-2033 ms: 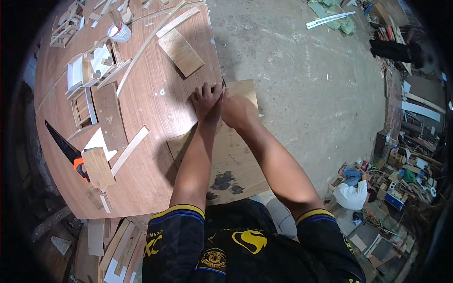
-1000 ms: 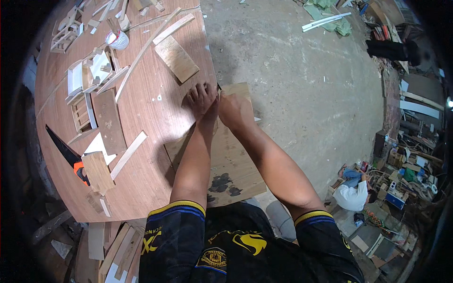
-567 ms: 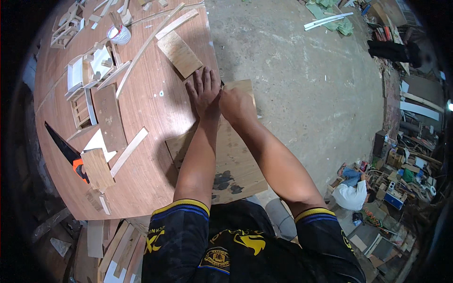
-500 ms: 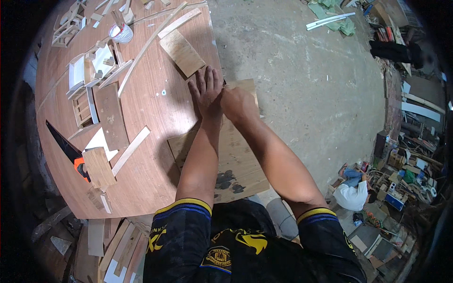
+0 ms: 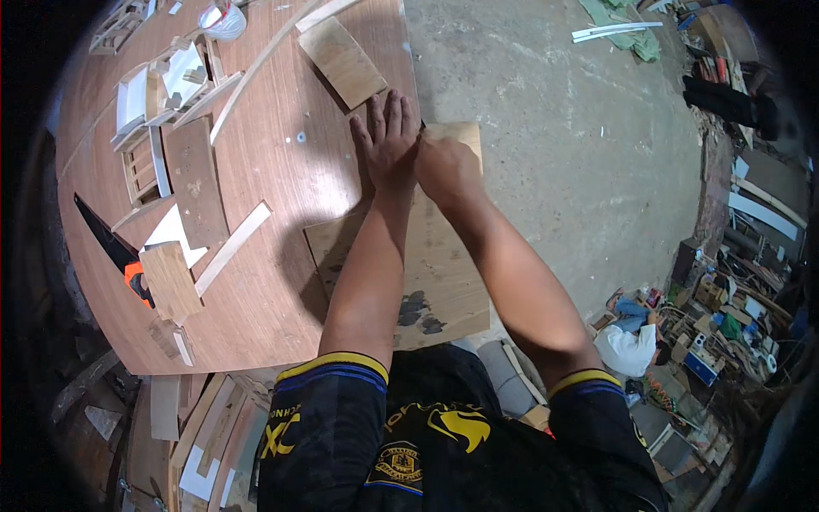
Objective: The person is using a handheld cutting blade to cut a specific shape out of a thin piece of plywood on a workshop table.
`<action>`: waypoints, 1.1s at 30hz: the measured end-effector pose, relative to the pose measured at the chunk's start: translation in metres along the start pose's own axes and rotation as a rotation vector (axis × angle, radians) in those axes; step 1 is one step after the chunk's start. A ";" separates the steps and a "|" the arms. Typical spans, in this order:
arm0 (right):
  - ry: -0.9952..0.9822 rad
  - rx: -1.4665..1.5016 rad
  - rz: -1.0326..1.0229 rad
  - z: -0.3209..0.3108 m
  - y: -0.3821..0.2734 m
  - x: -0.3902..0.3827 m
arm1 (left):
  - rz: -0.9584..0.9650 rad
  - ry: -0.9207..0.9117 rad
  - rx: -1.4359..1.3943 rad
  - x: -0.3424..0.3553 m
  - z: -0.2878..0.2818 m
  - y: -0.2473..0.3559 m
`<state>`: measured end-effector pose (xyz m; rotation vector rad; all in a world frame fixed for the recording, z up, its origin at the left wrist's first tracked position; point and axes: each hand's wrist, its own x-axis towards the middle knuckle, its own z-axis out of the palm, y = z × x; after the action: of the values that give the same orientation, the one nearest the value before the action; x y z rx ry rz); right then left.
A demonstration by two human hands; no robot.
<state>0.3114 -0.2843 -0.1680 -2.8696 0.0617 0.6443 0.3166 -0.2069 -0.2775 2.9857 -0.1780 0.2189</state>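
Note:
My left hand (image 5: 392,145) lies flat with its fingers spread, pressing down at the table's right edge, its fingertips by a small rectangular plywood piece (image 5: 343,64). Close against it, my right hand (image 5: 450,171) is closed in a fist. A small dark tip shows at its knuckles, but what it grips is hidden. Under both forearms lies a plywood board (image 5: 456,282) with dark stains near its lower edge. A lighter part of wood shows beyond my right fist, overhanging the floor; whether it belongs to the same board I cannot tell.
On the wood-topped table (image 5: 264,171) lie a handsaw (image 5: 111,243) with an orange-and-black handle, wooden strips (image 5: 232,247), small wooden frames (image 5: 145,171) and a plastic tub (image 5: 223,21). To the right, a person in white (image 5: 627,348) sits low beside piled clutter (image 5: 717,328).
The whole view has shifted slightly, so the table things appear higher. My left hand stays flat and my right fist stays closed beside it.

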 end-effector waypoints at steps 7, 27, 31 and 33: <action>-0.050 -0.082 -0.092 -0.023 0.004 -0.010 | -0.016 -0.027 0.003 -0.006 0.001 -0.002; -0.100 -0.075 -0.065 -0.011 0.007 0.002 | -0.008 0.016 -0.132 -0.004 -0.008 0.002; -0.066 -0.053 -0.128 -0.001 0.011 0.004 | -0.040 0.063 -0.093 -0.006 0.003 -0.006; -0.143 -0.096 -0.143 -0.026 0.004 -0.007 | -0.032 0.026 -0.072 -0.006 0.000 0.000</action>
<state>0.3157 -0.2938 -0.1428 -2.8745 -0.1989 0.8411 0.3110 -0.2063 -0.2789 2.9109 -0.1316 0.2422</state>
